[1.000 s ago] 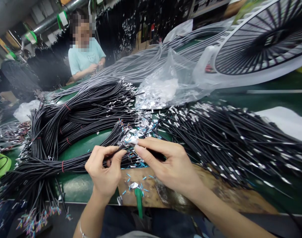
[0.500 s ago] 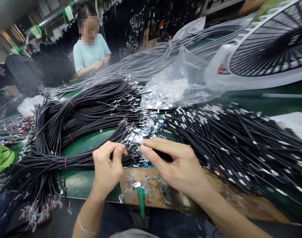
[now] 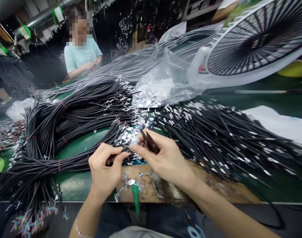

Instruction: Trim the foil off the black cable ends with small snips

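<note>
Fingers [image 3: 119, 158] of the left hand [image 3: 103, 173] are pinching a black cable end [image 3: 126, 149]; the right hand [image 3: 169, 162], angling inward beside it, is gripping dark snips [image 3: 151, 143]. Black cables [image 3: 215, 142] are cluttering the green surface [image 3: 73, 183], a fan [image 3: 260, 43] is standing rightward, and a co-worker [image 3: 82, 61] is facing us across it.

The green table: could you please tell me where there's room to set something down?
Bare table: below the nearest red-tied cables, beside the left forearm; between the white sheet and rod. Foil scraps crowd the middle.
</note>
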Tool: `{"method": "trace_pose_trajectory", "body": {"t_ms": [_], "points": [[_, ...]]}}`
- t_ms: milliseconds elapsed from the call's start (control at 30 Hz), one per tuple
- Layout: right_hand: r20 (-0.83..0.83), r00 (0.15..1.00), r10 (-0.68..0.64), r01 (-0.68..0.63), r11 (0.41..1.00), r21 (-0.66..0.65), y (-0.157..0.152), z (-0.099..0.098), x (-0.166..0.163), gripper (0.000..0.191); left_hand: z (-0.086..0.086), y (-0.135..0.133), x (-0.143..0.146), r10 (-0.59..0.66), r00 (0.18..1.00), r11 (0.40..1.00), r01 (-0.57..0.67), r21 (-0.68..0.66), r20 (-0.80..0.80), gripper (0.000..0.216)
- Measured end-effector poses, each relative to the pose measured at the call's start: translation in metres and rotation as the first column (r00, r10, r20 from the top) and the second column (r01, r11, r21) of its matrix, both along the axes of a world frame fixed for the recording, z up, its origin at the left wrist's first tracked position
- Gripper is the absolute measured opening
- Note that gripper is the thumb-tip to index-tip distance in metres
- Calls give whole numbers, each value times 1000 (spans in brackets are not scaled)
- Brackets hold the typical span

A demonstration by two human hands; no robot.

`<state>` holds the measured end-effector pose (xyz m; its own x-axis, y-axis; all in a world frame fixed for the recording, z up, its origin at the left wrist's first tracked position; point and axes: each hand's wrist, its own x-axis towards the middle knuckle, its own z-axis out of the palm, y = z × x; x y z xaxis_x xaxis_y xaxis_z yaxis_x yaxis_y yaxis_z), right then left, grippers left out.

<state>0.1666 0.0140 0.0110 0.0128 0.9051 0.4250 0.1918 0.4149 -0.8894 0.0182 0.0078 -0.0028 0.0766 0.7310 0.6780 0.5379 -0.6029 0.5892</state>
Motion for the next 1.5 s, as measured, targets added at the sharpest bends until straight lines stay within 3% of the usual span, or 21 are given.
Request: {"method": "trace_pose_trajectory", "body": {"t_ms": [233, 333, 400, 500, 567, 700, 767, 933, 1000, 1133, 1233, 1333, 1400, 1500], "points": [[-52, 998, 40, -41, 999, -15, 3, -2, 1, 16, -3, 0, 1, 2, 999, 999, 0, 54, -37, 8], [-192, 968, 162, -182, 979, -94, 7, -2, 1, 24, -2, 0, -1, -29, 998, 1000, 30, 9, -59, 6], [-316, 912, 261, -323, 933, -161, 9, -3, 2, 35, -1, 0, -2, -53, 995, 998, 52, -21, -84, 9], [-413, 865, 284, -403, 884, -237, 11, -2, 1, 43, -2, 1, -1, -48, 995, 999, 46, -21, -89, 13], [-369, 906, 210, -311, 920, -238, 10, -1, -1, 39, -3, 0, 1, -5, 998, 1000, 5, -5, -61, 13], [-235, 971, 42, -62, 995, -79, 5, -1, -2, 28, -6, -3, 6, 104, 994, 994, -103, 20, -24, 14], [-224, 974, 22, -38, 997, -69, 4, -2, -2, 25, -6, -4, 8, 152, 988, 988, -151, 39, -26, 13], [-288, 956, 49, -105, 977, -184, 5, -6, -1, 29, -6, -6, 9, 191, 980, 976, -184, 119, -53, 10], [-243, 969, 42, -72, 991, -116, 5, -6, -2, 27, -7, -6, 9, 205, 976, 971, -194, 141, -69, 10], [37, 998, -58, 50, 981, 186, 2, -5, -3, 20, -9, -6, 8, 197, 977, 972, -182, 149, -87, 9], [198, 975, -105, 28, 934, 357, 2, -8, -1, 13, -9, -4, 6, 131, 987, 986, -120, 113, -93, 8], [325, 938, -122, -48, 882, 468, 2, -10, 6, 20, -6, -1, -2, 39, 993, 999, -36, 37, -113, 7], [395, 917, -42, -159, 872, 463, 1, -9, 12, 19, -1, 1, -8, -37, 990, 997, 29, -66, -132, 9], [373, 915, 151, -284, 899, 334, 1, -4, 15, 18, 4, 1, -16, -122, 986, 977, 99, -187, -117, 14]]}}
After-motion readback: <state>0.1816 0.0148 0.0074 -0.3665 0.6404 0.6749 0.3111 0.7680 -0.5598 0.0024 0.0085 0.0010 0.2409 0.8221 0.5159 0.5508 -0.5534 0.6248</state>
